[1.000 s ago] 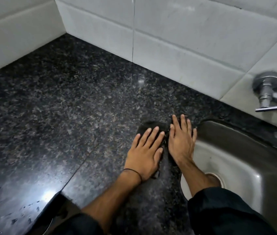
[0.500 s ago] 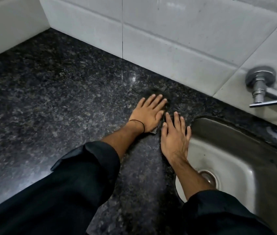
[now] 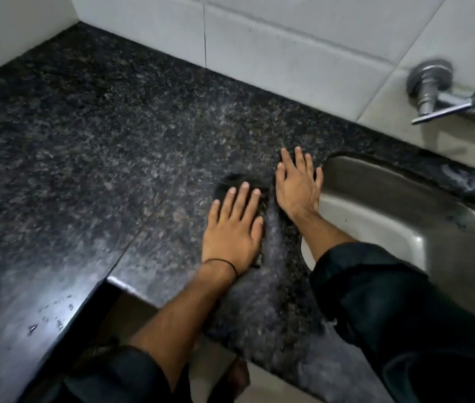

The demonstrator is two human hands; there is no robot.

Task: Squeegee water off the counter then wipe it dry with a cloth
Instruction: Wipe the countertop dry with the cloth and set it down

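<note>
Counter [image 3: 99, 146] dark granite, sink [image 3: 422, 228] at right | cloth [image 3: 237, 181] lay under my left hand [image 3: 232, 228], fingers spread flat | right hand [image 3: 297, 187] flat beside it, fingers together, nearer sink | I judged wiping underway.

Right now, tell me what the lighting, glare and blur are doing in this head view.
Head view: dim overall; a bright glare patch lies on the counter at lower left, where a few droplets catch the light. The tap and the upper right edge are motion-blurred. Wide-angle distortion bows the tile lines. The dark cloth under the left hand nearly merges with the granite; the right hand is fairly sharp.
</note>
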